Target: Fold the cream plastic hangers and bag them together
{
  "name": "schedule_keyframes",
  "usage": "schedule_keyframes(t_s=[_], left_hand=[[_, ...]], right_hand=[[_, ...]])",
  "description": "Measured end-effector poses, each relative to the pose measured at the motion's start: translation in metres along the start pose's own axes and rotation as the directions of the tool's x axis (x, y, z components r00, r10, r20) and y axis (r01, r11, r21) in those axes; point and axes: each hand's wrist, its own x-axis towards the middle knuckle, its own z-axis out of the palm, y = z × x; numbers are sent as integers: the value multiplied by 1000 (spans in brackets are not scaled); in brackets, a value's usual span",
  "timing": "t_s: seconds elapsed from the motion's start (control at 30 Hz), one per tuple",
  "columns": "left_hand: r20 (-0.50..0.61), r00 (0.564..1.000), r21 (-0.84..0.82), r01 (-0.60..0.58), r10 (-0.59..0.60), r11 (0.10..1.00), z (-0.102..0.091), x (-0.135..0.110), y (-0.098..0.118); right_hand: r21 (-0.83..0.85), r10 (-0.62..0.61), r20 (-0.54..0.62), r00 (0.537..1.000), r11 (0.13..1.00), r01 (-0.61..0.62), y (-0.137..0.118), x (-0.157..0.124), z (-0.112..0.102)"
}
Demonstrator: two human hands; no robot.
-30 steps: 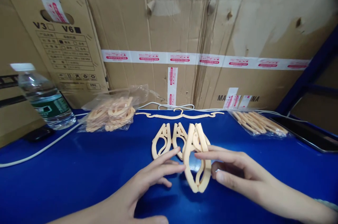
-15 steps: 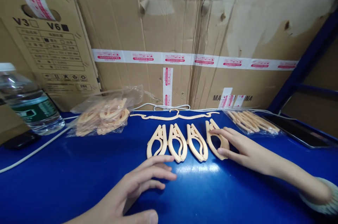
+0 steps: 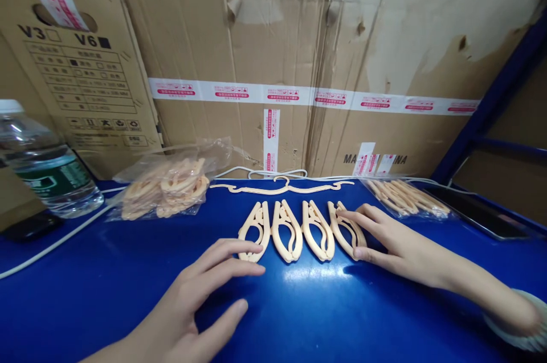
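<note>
Several beige folding hangers lie folded in a row on the blue table. At the right end, my right hand (image 3: pixel 387 240) has its fingers and thumb on the edge of the rightmost folded hanger (image 3: pixel 334 223). My left hand (image 3: pixel 200 289) is open, fingers apart, with its fingertips at the lower part of the leftmost folded hanger (image 3: pixel 265 223); whether they touch it I cannot tell. Between these two are one folded hanger (image 3: pixel 277 232) and another folded hanger (image 3: pixel 307 232). Behind the row lies an unfolded hanger (image 3: pixel 260 189), arms spread and hook toward the back.
A clear bag of hangers (image 3: pixel 182 186) lies at the left, another bag of hangers (image 3: pixel 405 198) at the right. A phone-like dark slab (image 3: pixel 482 215), a water bottle (image 3: pixel 55 175), a black object (image 3: pixel 32 226) and a white cable (image 3: pixel 64 240) surround them. Cardboard (image 3: pixel 239 27) stands behind.
The rightmost folded hanger has shifted slightly left toward its neighbour, with my right hand on it. My left hand has moved a little left and its thumb has lifted upward.
</note>
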Motion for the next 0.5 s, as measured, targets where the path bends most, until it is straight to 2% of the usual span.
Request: schedule_keyframes(t_s=[0.1, 0.23, 0.3, 0.4, 0.5], left_hand=[[-52, 997, 141, -45, 52, 989, 1, 2, 2], [124, 992, 245, -64, 34, 967, 0, 2, 0], [210, 978, 268, -67, 9, 961, -2, 3, -2], [238, 971, 245, -60, 0, 968, -4, 4, -2], [243, 970, 212, -55, 2, 976, -3, 5, -2]], right_hand=[[18, -43, 14, 999, 999, 43, -5, -6, -1], [4, -50, 132, 990, 999, 50, -16, -14, 0], [12, -71, 149, 986, 997, 70, -21, -17, 1], [46, -112, 120, 986, 993, 107, -28, -18, 3], [56, -121, 142, 982, 992, 114, -34, -20, 6]])
